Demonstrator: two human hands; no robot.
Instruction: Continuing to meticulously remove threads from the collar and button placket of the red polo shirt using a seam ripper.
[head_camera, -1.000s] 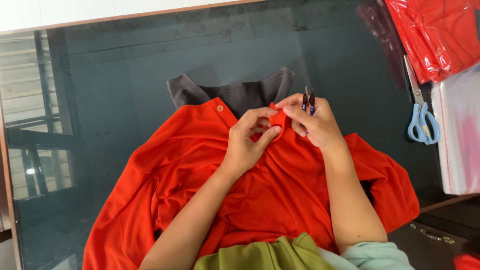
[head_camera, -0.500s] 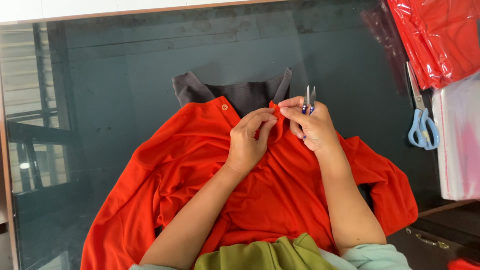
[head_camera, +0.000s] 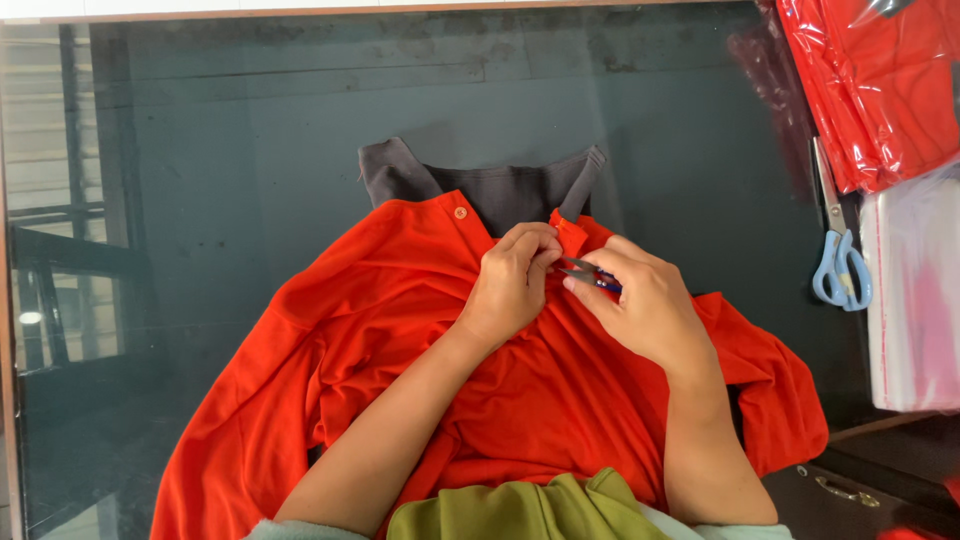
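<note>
Lying rumpled, orange polo shirt (head_camera: 420, 340), grey collar (head_camera: 500, 190), one button (head_camera: 460, 212)

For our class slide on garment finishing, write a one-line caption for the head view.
Left hand pinches an orange polo shirt at its placket while the right hand brings small thread snips to it.

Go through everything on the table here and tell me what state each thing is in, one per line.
Orange polo shirt: spread front up on the glass table, placket unbuttoned, grey collar flat.
Left hand: pinching the placket edge.
Right hand: shut on small thread snips, tips at the placket.
Blue-handled scissors: closed, lying untouched.
Bagged orange garments: stacked, wrapped in clear plastic.
</note>
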